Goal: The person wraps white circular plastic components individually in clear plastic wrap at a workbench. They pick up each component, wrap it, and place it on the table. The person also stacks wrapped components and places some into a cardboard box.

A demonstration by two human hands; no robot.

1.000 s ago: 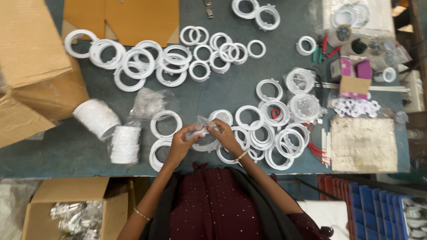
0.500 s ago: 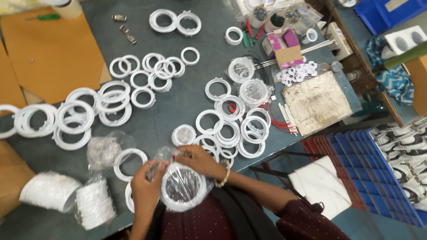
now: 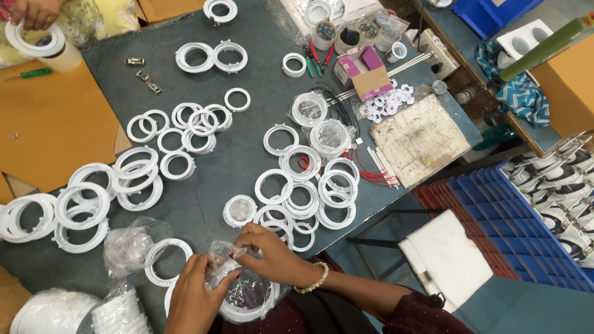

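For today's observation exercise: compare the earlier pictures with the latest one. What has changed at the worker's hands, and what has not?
The left hand and right hand earlier pinched something small; now both grip a clear plastic bag around a white ring. The camera view swung sideways. The white rings on the table lie as before.

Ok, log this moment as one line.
left hand: holds clear plastic bag | right hand: pinches bag top | inside: white ring | table: loose white rings
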